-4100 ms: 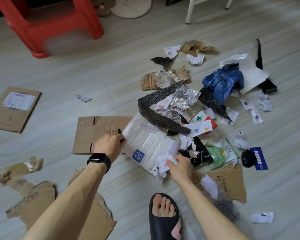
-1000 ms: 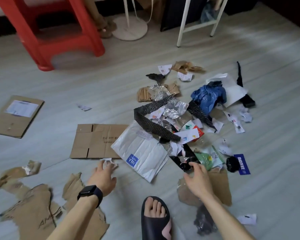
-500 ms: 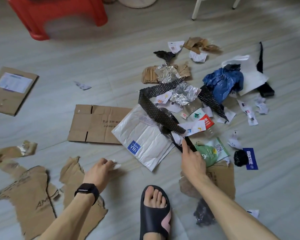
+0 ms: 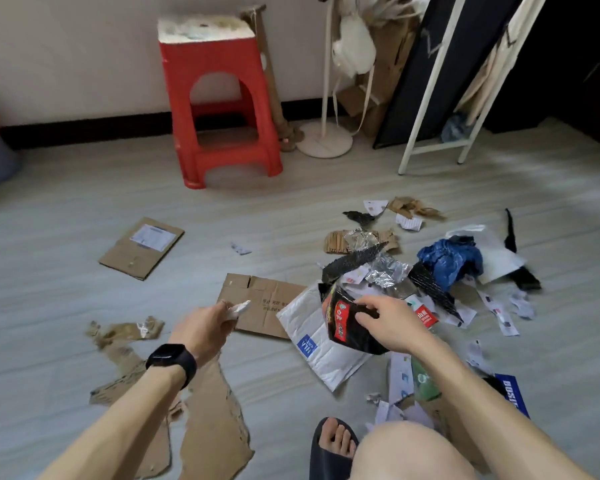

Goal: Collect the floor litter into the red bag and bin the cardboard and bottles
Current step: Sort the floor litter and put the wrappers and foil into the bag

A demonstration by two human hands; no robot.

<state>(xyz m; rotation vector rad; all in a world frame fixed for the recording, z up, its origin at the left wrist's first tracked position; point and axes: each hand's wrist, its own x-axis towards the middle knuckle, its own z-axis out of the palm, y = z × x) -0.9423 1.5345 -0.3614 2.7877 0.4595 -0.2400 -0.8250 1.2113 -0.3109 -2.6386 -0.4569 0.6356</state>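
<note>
So the right hand (image 4: 392, 327) has its thumb and fingers pinched on the edge of a wrapper (image 4: 343, 323), which hangs just left of the hand, up off the floor over the white mailer (image 4: 312, 344). Its long side runs roughly from the pile toward the person, a bit tilted. It's crumpled, glossy black with red print. The left hand (image 4: 205, 327) is curled round a small white scrap (image 4: 238, 309), over the flat cardboard (image 4: 260, 306).

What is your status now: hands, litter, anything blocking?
Left hand pinches white scrap. Right hand grips black-and-red wrapper. Litter pile and flat cardboard lie on floor. Red bag not in view; nothing blocking.
</note>
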